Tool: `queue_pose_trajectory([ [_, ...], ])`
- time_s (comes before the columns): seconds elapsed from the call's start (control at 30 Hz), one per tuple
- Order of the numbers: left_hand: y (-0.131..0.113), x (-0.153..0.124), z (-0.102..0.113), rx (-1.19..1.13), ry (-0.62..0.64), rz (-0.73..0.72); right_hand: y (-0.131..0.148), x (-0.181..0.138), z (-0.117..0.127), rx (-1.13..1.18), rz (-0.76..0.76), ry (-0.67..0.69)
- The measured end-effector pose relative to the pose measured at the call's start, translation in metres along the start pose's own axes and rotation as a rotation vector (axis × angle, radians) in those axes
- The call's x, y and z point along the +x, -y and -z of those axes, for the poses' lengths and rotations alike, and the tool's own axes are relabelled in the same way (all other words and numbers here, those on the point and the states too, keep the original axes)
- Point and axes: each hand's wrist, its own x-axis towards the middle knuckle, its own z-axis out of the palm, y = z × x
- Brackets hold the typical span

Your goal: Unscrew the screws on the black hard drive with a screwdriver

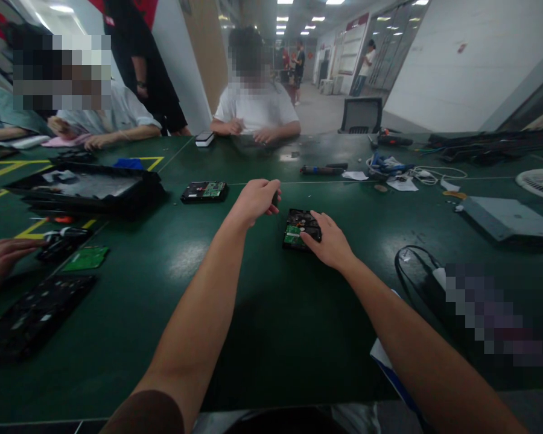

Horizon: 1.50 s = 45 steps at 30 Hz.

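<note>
A black hard drive (294, 236) with a green circuit board facing up lies on the green table in front of me. My right hand (329, 240) grips its right side, thumb over the board and fingers at the far edge. Just left of the drive and above the table, my left hand (259, 200) is closed around a small dark object (276, 198). Most of that object is hidden by the fingers, so its kind cannot be made out. Another hard drive (204, 191) rests farther left, board side up, touched by neither hand.
To the left are a black tray (90, 187), a green circuit board (87, 258), a dark flat part (31, 316) and another person's hand (2, 262). A metal box (511, 218), cables (428, 175) and a power drill (391, 140) lie right. A person (256, 102) sits opposite.
</note>
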Motion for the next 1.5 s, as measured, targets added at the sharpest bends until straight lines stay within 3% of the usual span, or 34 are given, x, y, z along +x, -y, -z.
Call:
queue_pose_trajectory([
  [0.1,-0.009,-0.006,0.0,-0.02,0.035,-0.024,0.003,-0.005,0.009,-0.077,0.027,0.02],
  [0.23,-0.012,-0.008,-0.006,-0.008,0.088,-0.035,0.001,-0.009,0.017,-0.09,0.202,0.017],
  [0.43,-0.012,-0.007,-0.007,0.008,0.089,-0.052,-0.002,-0.007,0.011,-0.141,0.326,0.078],
  [0.97,-0.019,-0.014,-0.01,0.017,0.208,-0.076,-0.007,-0.005,0.005,-0.072,0.339,0.133],
  [1.5,-0.016,-0.012,-0.008,0.024,0.212,-0.075,-0.009,-0.005,0.003,-0.07,0.352,0.138],
])
